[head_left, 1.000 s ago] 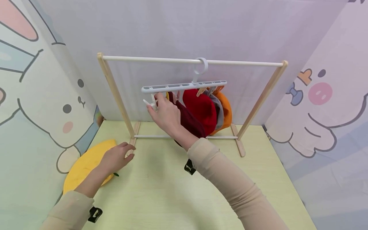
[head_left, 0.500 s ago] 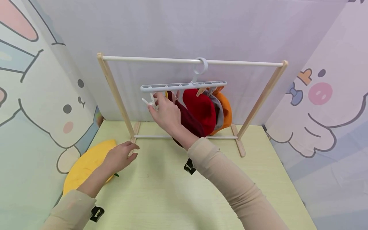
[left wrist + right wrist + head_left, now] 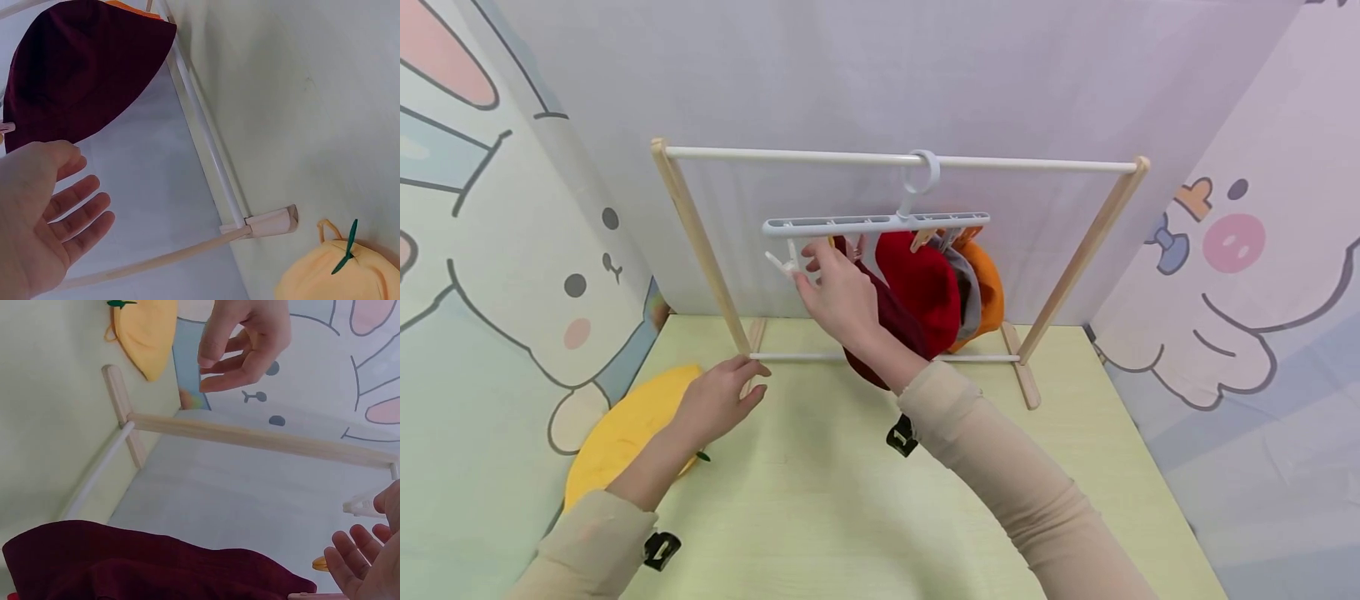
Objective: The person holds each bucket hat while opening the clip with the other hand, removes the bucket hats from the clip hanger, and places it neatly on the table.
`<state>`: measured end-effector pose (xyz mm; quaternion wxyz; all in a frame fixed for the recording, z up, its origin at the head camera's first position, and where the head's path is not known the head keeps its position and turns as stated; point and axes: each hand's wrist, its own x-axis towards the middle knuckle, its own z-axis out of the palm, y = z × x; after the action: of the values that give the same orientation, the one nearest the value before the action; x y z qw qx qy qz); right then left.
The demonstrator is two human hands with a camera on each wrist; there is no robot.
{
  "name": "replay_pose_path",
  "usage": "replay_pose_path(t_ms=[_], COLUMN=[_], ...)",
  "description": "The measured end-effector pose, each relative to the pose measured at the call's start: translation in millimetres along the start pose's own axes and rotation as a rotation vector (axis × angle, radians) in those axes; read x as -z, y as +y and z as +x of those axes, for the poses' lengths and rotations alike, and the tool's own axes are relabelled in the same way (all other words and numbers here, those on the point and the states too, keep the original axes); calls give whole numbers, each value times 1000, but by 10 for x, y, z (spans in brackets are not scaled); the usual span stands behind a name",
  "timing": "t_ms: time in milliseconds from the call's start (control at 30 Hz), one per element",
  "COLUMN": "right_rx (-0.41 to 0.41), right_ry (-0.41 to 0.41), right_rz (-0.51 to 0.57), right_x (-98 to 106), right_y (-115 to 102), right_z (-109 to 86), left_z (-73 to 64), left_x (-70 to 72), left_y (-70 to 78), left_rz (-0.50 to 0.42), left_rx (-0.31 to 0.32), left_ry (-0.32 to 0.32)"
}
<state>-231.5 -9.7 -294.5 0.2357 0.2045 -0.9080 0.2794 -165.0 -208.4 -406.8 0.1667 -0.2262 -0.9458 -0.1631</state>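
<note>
My right hand (image 3: 844, 300) is raised under the left half of the white hanger (image 3: 835, 226), its fingers loosely bent and holding nothing. Just left of its fingertips, a white clip (image 3: 784, 263) dangles from the hanger's left end. A maroon bucket hat (image 3: 81, 75) hangs by a pink clip (image 3: 856, 248) beside this hand, partly hidden by it in the head view. My left hand (image 3: 718, 400) hovers by the rack's left foot, fingers relaxed and nothing in them. Behind it lies a yellow hat (image 3: 625, 433) with a green stem, partly covered by the forearm.
A red hat (image 3: 917, 279), a grey hat (image 3: 973, 296) and an orange hat (image 3: 992, 279) hang to the right on clips. The hanger hooks over the white top rail (image 3: 790, 155) of a rack with wooden side posts (image 3: 1086, 254). Printed curtains surround the pale table (image 3: 820, 500).
My right hand has drawn a little to the right, its fingertips coming away from the white clip. My left hand has shifted slightly up and to the right.
</note>
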Motion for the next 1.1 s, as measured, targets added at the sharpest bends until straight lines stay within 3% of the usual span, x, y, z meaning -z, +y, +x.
replay_pose_path(t_ms=[467,800,1100], right_rx=[36,24,60], right_ry=[-13,-29,-12], right_rz=[99,182,144], right_x=[104,157,235], right_y=[177,381,583], right_z=[-87,-210,-397], left_z=[128,187,218], left_x=[-19,8,-40], left_y=[126,258,357], left_rz=[-55,-165,-229], left_rx=[7,63,80], left_ry=[160,121,105])
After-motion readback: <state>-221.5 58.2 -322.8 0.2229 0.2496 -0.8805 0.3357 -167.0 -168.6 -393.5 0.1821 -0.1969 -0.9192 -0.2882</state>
